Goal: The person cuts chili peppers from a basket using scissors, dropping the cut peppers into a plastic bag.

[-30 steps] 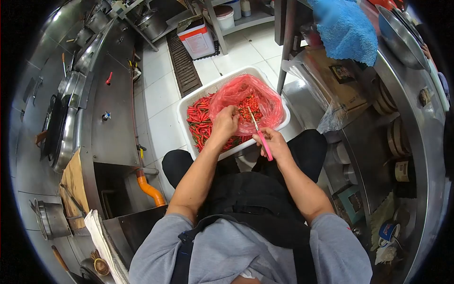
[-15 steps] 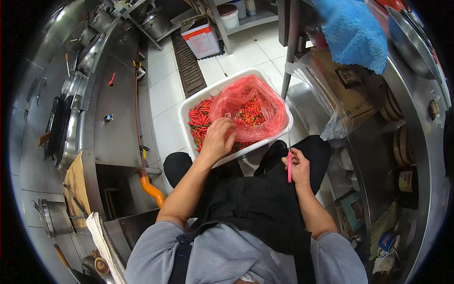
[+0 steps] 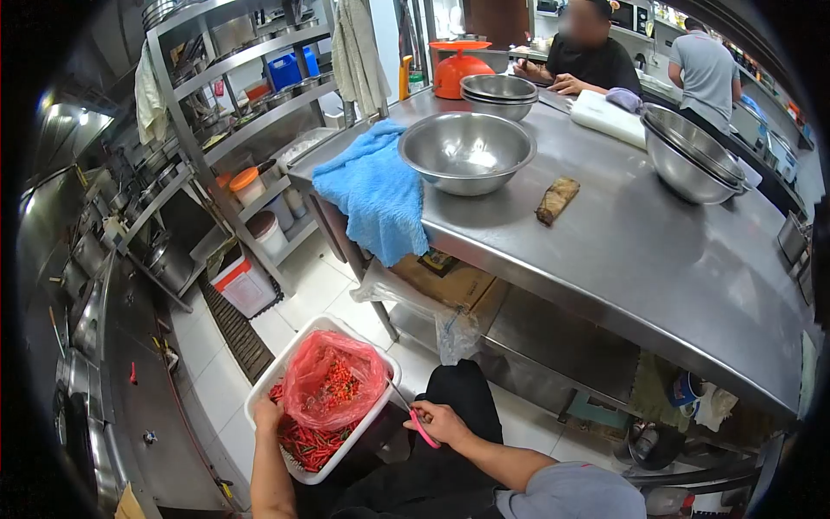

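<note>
One long stainless-steel counter (image 3: pixel 596 233) stands near one white plastic basket (image 3: pixel 361 433) holding one translucent red bag (image 3: pixel 304 368). Right grip (image 3: pixel 441 426): closed around one pair of pink-handled scissors (image 3: pixel 418 424); left grip (image 3: pixel 267 415): indeterminate.

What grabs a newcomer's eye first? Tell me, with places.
Probably the translucent red plastic bag of small red pieces, sitting among long red chillies in the white plastic basket, low left of centre. Next comes the fluffy blue cloth draped over the near-left corner of the grey steel table, beside a wide, round steel bowl. Then come the pink-handled metal scissors in the right hand, beside the basket.
</note>
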### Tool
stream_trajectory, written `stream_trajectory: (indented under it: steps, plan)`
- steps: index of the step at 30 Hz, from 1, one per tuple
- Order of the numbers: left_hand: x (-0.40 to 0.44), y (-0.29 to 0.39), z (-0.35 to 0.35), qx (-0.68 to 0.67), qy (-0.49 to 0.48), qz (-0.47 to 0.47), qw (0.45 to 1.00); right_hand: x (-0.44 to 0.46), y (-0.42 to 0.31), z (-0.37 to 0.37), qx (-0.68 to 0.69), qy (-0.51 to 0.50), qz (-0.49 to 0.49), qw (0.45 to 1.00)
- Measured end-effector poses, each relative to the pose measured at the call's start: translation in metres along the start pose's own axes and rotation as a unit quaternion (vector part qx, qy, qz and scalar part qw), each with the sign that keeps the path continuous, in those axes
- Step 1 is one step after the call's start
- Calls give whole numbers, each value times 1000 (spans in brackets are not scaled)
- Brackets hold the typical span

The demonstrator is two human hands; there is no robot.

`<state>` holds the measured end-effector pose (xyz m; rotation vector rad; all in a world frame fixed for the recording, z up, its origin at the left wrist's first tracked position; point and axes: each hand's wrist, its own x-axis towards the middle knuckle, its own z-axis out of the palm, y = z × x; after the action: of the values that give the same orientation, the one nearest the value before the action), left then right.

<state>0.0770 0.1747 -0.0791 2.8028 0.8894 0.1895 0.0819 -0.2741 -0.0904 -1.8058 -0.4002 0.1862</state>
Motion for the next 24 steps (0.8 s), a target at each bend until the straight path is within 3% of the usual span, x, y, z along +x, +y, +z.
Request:
stream_trajectory:
  steps: [2, 4, 6, 8, 15, 20, 24]
  plan:
    - [7, 4, 4, 15, 19, 0, 1000, 3, 1, -3, -35, 17, -41, 998]
    - [-1, 0, 4, 36, 24, -3, 999, 0, -3, -3, -30, -1, -14, 999]
    - [1, 0, 0, 47, -31, -15, 998, 5, -2, -6, -28, -16, 2, 999]
    - [-6, -9, 1, 60, -12, -4, 998, 4, 6, -2, -38, -6, -46, 998]
    - [-10, -8, -7, 38, 25, 21, 999, 1, -1, -4, -31, -10, -35, 999]
    - [-17, -7, -14, -29, 51, -14, 998, 1, -1, -6, -21, -10, -47, 999]
    - [-13, -11, -3, -7, 29, -27, 999, 0, -6, -6, -34, -18, -24, 999]
